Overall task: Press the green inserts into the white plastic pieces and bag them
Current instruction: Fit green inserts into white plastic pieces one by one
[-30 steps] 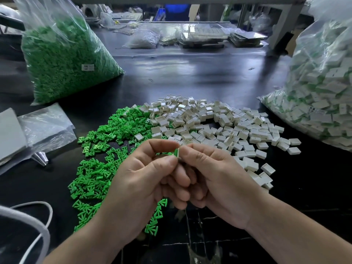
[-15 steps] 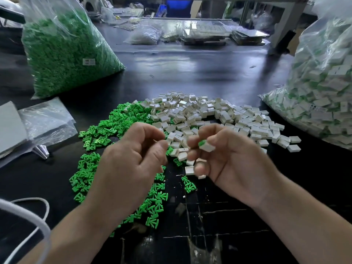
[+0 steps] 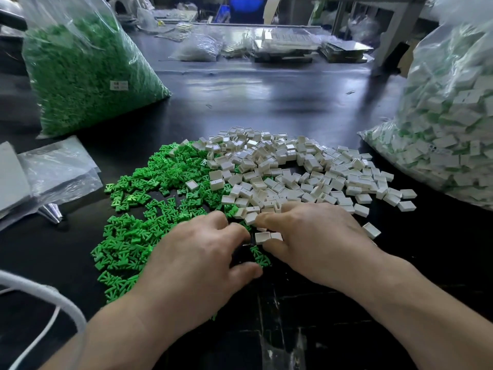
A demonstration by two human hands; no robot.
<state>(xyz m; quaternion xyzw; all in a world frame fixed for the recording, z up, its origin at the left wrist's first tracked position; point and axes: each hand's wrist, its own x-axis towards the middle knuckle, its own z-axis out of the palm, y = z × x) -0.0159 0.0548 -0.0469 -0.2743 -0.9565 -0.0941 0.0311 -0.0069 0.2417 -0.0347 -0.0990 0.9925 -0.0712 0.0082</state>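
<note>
Loose green inserts (image 3: 149, 209) lie in a pile on the black table (image 3: 266, 102), left of a pile of white plastic pieces (image 3: 306, 172). Both my hands are down on the table, palms down, where the piles meet. My left hand (image 3: 202, 257) rests over the green inserts with thumb and fingers apart and nothing seen in its grip. My right hand (image 3: 314, 236) pinches a white piece (image 3: 262, 237) between thumb and forefinger at the near edge of the white pile. A big clear bag (image 3: 448, 134) of white pieces with green inside stands at the right.
A large clear bag of green inserts (image 3: 88, 76) stands at the back left. Flat empty plastic bags (image 3: 58, 169) lie at the left edge. A white cable (image 3: 40, 297) curves at the lower left. Trays and bags clutter the far side of the table.
Both hands have dropped from in front of me onto the piles. The assembled piece my right hand held up is no longer seen.
</note>
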